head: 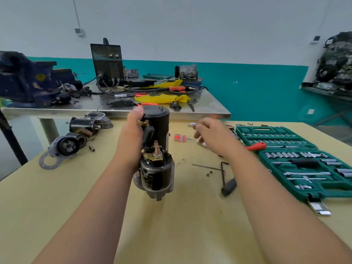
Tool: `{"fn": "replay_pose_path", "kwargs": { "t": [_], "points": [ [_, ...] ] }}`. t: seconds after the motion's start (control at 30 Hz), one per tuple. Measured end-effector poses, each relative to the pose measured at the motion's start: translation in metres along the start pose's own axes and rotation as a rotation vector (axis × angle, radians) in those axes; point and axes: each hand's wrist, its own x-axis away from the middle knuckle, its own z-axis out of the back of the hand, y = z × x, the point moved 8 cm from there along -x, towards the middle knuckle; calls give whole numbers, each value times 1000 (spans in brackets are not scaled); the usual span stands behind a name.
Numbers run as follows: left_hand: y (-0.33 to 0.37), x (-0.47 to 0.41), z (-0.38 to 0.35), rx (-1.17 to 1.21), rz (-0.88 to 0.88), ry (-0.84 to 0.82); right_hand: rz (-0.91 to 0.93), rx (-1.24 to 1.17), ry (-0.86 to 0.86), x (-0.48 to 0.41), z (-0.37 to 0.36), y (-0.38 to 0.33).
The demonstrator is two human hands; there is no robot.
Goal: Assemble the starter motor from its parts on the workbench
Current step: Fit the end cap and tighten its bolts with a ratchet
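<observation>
Vise (24, 80) far left on the steel table behind. Nearer, on the yellow workbench (171, 225), loose starter housings (65, 146) lie well clear of the hands. In the centre, the left hand (133, 134) wraps around the starter motor (156, 149), thumb up at its top rim, holding it upright over the middle of the bench. It has a black cylinder body, a solenoid in front with copper terminal studs, and a grimy grey cast nose at the bottom. Just right lies a red-handled screwdriver (180, 137), then the right hand (211, 137), blurred above the bench; can't tell whether it grips anything. Hex keys (222, 174) lie below it, with an open green socket set (297, 159) far right.
</observation>
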Motion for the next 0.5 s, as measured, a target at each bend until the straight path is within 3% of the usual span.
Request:
{"fn": "replay_pose_path", "kwargs": {
  "t": [0.07,0.13,0.27,0.5],
  "points": [
    [-2,-1,-2,59,23,-45,-107,482,-126,1,2,44],
    [-2,-1,-5,122,41,-80,-186,688,-297,7,-14,72],
    [-3,-2,-5,63,31,-87,-153,875,-421,10,-40,80],
    [-5,-7,-6,59,54,-90,-59,956,-486,2,-52,81]
  ]
}}
